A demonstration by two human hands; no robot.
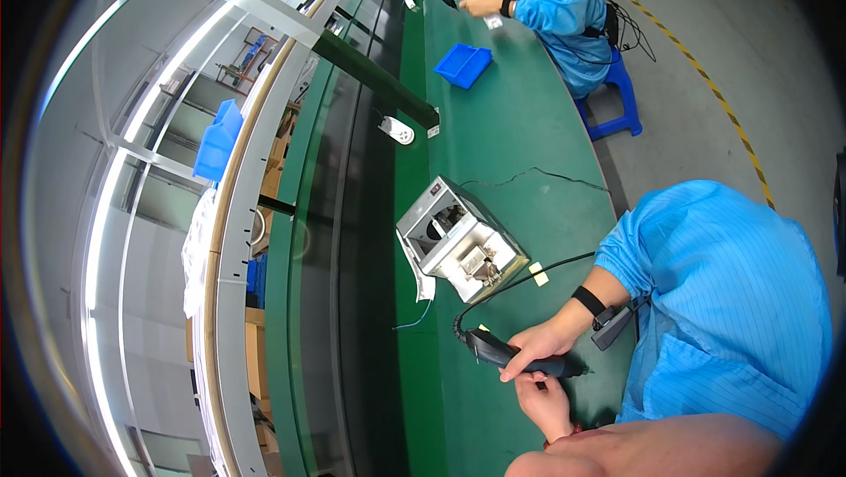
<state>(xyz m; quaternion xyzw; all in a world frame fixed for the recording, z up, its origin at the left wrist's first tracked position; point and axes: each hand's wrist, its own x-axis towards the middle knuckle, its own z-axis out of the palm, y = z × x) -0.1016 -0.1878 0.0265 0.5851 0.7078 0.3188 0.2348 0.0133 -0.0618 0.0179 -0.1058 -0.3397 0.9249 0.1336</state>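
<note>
In my right hand [553, 342] is a black electric screwdriver [493, 350], my fingers closed round its body. Its coiled cord [459, 327] leaves the left end, and the bit [585, 371] points right. A black strap with a small dark device is on my right wrist. My left hand [544, 402], with a red bracelet, is just below; its curled fingers meet the screwdriver's underside, and whatever they pinch is hidden. Beyond the screwdriver stands a grey metal box machine [467, 243], open at its top and front, resembling a screw feeder.
The green worktable [502, 142] runs away from me. A blue tray [463, 65] and a white oblong device [397, 130] lie farther up. A co-worker [555, 10] in blue sits on a stool at the far right. A dark green post [374, 76] crosses the left side.
</note>
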